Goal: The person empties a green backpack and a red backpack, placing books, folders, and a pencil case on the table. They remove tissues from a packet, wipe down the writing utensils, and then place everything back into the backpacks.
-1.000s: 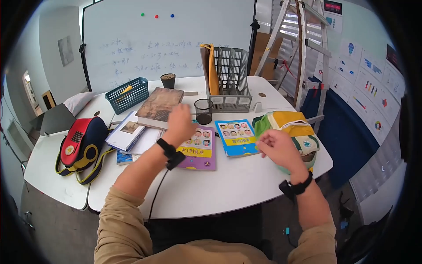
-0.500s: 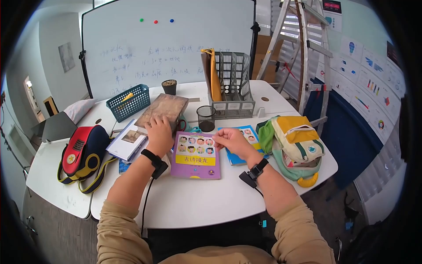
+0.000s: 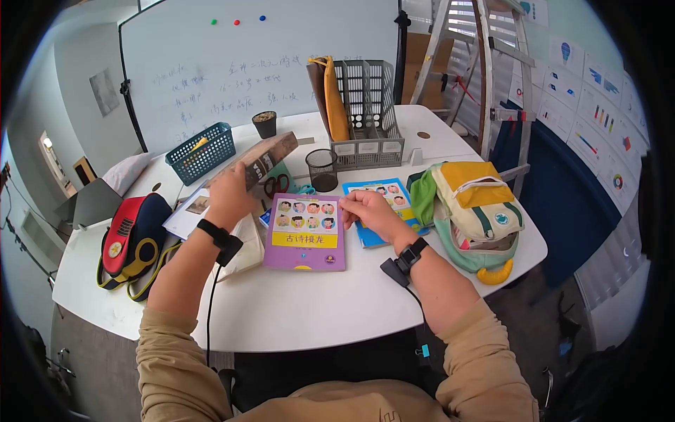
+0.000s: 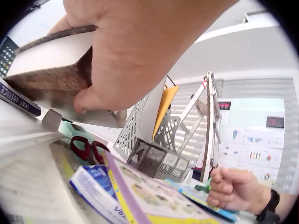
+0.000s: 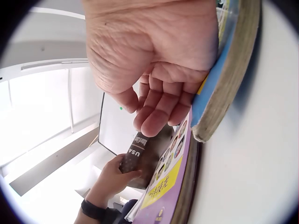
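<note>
My left hand (image 3: 233,199) grips a thick brown book (image 3: 275,148) by its spine side, thumb on one cover and fingers on the other. The book is raised at a tilt, its white page block (image 4: 53,53) showing in the left wrist view. "USA" reads on the dark spine (image 5: 134,151). My right hand (image 3: 380,214), fingers loosely curled around nothing, hovers over the blue book (image 3: 395,200), fingertips at the right edge of the purple book (image 3: 307,224). Dark red-handled scissors (image 4: 80,148) lie behind the purple book.
A pale book (image 3: 242,252) and a white-blue book (image 3: 181,219) lie at left, by a red-navy bag (image 3: 130,235). Behind are a teal basket (image 3: 204,155), potted plant (image 3: 264,125), mesh cup (image 3: 322,171) and grey file rack (image 3: 369,151). A yellow-green backpack (image 3: 478,211) sits right.
My left hand, earlier on the brown book's cover, has taken hold of it and tipped it up, uncovering the pale book. My right hand came leftward from the backpack to the blue book.
</note>
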